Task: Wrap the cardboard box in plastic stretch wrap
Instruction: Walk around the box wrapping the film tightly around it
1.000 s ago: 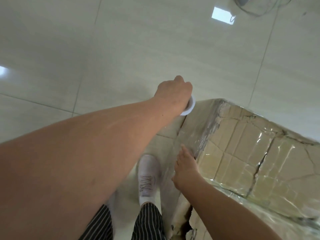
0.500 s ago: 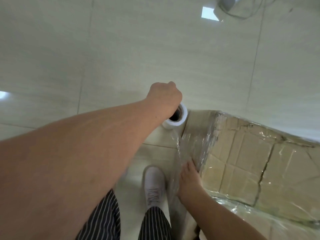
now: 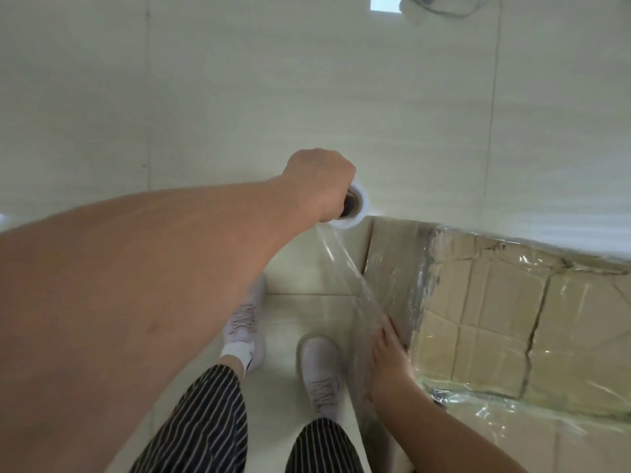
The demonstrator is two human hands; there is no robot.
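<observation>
Left hand (image 3: 319, 184): I see it fisted round the roll (image 3: 358, 213).
Right hand (image 3: 387, 361): fingers flat, pressing film (image 3: 341, 261) onto box (image 3: 495, 319).

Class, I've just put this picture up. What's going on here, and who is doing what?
A person is standing on a tiled floor, wrapping a cardboard box in plastic. The left hand grips a roll of stretch wrap, held out beyond the box's corner. A clear sheet of film runs from the roll down to the right hand, which presses it flat against the side of the box. The top of the box is already covered in shiny, wrinkled plastic.
</observation>
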